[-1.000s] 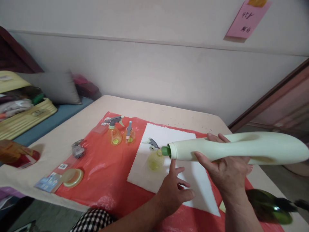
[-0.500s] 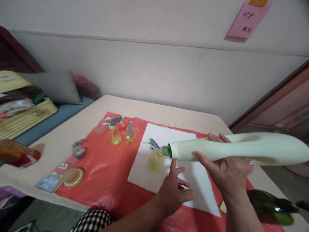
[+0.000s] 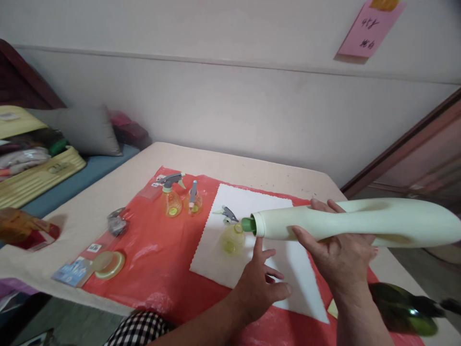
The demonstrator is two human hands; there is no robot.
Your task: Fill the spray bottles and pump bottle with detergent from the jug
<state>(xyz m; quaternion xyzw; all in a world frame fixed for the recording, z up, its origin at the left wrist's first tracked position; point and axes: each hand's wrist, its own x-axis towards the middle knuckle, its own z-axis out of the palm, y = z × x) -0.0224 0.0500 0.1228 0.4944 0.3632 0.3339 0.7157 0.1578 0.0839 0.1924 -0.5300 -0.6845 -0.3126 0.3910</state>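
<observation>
Plain wall (image 3: 230, 105) backs a pale table (image 3: 230, 161), over which a red sheet (image 3: 154, 250) is spread, likely to protect the top, with white paper (image 3: 252, 199) laid on it. Near the paper's left edge a round yellow bottle (image 3: 231, 242) sits with its neck uncovered, since the spray head (image 3: 230, 214) lies just behind it. Level with that neck, the green spout (image 3: 248, 224) of a long pale jug (image 3: 360, 221) points left; whether they touch I cannot tell. The right hand (image 3: 338, 259) grips the jug from below, thumb on the near side and fingers wrapped over the far side, probably because so long a body needs support along its length. Under the jug's rim, the left hand (image 3: 259, 278) raises its index fingertip, seemingly to steady the mouth; its other fingers are loosely spread and grasp nothing. Two orange spray bottles (image 3: 171, 203) stand by the red sheet's far-left corner, a round lid (image 3: 108, 265) rests at the near-left corner, and a dark green bottle (image 3: 399, 307) is near the right one, all apart from the hands, leaving them room.
</observation>
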